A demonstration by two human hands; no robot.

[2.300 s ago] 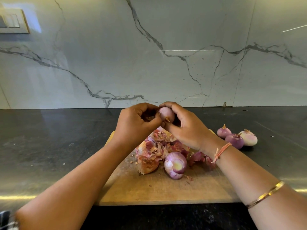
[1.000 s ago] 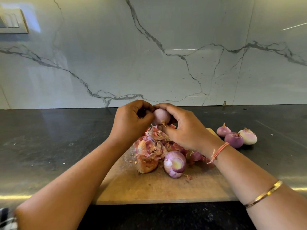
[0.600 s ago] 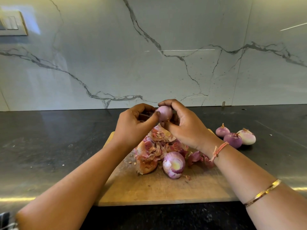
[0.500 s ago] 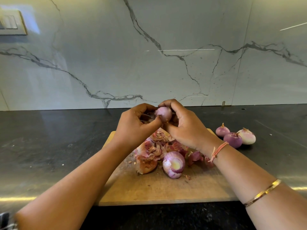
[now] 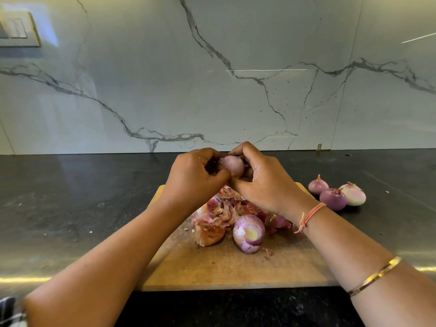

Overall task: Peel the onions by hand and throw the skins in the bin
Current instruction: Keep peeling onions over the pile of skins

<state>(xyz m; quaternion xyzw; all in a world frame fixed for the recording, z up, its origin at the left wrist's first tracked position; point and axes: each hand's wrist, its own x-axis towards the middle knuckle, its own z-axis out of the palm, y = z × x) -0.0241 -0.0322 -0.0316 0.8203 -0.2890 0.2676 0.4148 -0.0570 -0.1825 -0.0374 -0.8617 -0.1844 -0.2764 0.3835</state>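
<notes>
While both hands meet above the far edge of the chopping board, a small onion sits between them, lifted clear of the wood. On the left hand the fingers curl tight, thumb tip against the onion's near side, seemingly pinching at a scrap of skin; the pinch itself is hidden. On the right hand the fingers wrap over the top and back of the bulb, thumb underneath, a firm cradle. Visible surface is pale pink, mostly smooth.

Board: heap of papery skins across its middle. A larger onion, partly peeled, cut end toward the camera, lies at the heap's near edge, touching it. Three peeled onions cluster on the dark counter, just off the board's far right corner. No bin in view.

Step in hand, by my reading: stripping the last flakes from the held bulb. Whole job looks roughly midway, with no skins binned yet. Next move likely calls for a thumbnail catch under the remaining flake and a short pull while the right hand turns the bulb, then setting it with the peeled cluster.
</notes>
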